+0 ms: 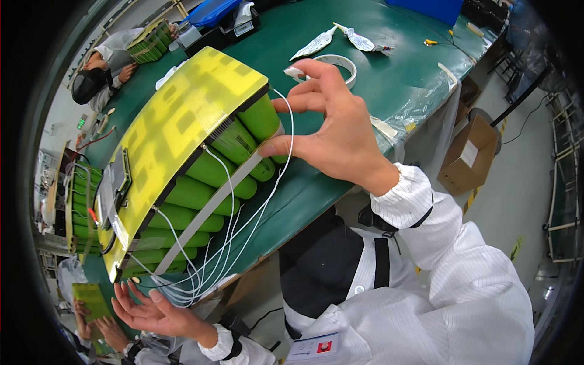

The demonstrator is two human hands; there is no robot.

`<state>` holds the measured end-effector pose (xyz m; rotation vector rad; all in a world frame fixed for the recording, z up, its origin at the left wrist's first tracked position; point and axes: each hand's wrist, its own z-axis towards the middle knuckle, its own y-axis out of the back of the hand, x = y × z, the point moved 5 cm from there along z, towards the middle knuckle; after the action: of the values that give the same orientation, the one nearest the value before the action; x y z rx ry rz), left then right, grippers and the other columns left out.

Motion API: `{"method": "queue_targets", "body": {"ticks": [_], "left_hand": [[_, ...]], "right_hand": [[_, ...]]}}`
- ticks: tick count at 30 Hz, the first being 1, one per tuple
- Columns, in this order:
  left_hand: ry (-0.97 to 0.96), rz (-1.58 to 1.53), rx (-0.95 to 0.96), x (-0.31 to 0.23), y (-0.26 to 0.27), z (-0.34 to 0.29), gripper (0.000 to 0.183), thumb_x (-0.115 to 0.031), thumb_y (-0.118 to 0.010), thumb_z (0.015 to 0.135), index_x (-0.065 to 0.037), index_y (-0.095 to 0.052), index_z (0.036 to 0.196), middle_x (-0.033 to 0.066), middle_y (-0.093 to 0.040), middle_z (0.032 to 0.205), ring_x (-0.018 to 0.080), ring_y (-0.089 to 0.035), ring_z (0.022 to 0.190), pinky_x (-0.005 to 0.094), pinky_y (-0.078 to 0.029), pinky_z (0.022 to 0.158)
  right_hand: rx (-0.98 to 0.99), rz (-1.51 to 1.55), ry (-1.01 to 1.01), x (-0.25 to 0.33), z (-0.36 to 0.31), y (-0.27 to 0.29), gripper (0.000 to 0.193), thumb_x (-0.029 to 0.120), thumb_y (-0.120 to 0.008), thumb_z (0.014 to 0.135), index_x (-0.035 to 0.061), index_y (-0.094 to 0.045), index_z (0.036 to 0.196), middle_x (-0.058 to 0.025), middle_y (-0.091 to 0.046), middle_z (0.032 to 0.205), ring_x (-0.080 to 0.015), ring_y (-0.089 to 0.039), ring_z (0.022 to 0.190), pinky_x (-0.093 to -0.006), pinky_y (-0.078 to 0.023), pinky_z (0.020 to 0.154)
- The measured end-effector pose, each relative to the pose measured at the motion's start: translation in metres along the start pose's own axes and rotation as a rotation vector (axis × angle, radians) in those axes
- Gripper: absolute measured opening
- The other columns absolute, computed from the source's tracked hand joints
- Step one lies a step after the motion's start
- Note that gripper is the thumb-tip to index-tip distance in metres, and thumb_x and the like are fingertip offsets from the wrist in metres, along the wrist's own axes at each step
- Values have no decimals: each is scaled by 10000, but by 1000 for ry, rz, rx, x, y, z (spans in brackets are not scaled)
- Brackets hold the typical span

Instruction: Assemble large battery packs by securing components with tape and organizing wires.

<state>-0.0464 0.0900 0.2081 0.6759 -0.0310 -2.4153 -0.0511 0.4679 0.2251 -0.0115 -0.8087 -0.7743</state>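
A: Where is the battery pack (210,169)?

B: On the green table (267,61), ahead of the person and a little to the left, with its yellow board (176,115) on top and rows of green cells beneath

A: Which way does it point?

B: Its long axis slants from the near left corner to the far right end. The board tilts over to the left, while the bare side of the cells faces right, toward the person. A pale strip (210,208) runs along that side, nearly in line with the pack's length (thin white wires (292,121) hang in loops across it)

A: And the grip?

B: The right hand (340,134) is at the far end. Its thumb lies on the upper end of the strip, and its fingers reach round the end cell, moderately wide apart from the thumb; I cannot tell whether they close on it. So most of the pack lies to the left of that hand

A: The left hand (161,316)?

B: Palm up, fingers loosely spread, just below the near corner, with nothing visible held in it
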Motion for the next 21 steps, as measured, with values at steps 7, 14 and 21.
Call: {"method": "queue_targets", "body": {"ticks": [7,14,21], "left_hand": [[220,-100,4,20,-1,-8,622,-178,-565,981,37,-272,1486,245,-410,1468,334,-410,1371,467,-289,1186],[285,-132,156,37,-1,-18,861,-483,-563,972,33,-201,1558,243,-259,1585,353,-270,1478,465,-209,1218],[273,-209,46,36,0,-7,757,-445,-649,918,38,-421,1454,232,-483,1428,359,-488,1308,466,-411,1065]], "right_hand": [[52,95,-34,-13,-10,-6,812,93,-890,727,-23,-389,1355,-132,-742,1047,-172,-605,1026,-331,-462,986],[29,186,24,-6,-16,-9,930,134,-910,711,-3,-319,1417,-132,-737,1089,-201,-633,1085,-363,-447,1023],[46,219,-147,-6,-20,-16,936,124,-848,746,30,-277,1481,-159,-706,1184,-282,-719,1011,-356,-526,934]]}}
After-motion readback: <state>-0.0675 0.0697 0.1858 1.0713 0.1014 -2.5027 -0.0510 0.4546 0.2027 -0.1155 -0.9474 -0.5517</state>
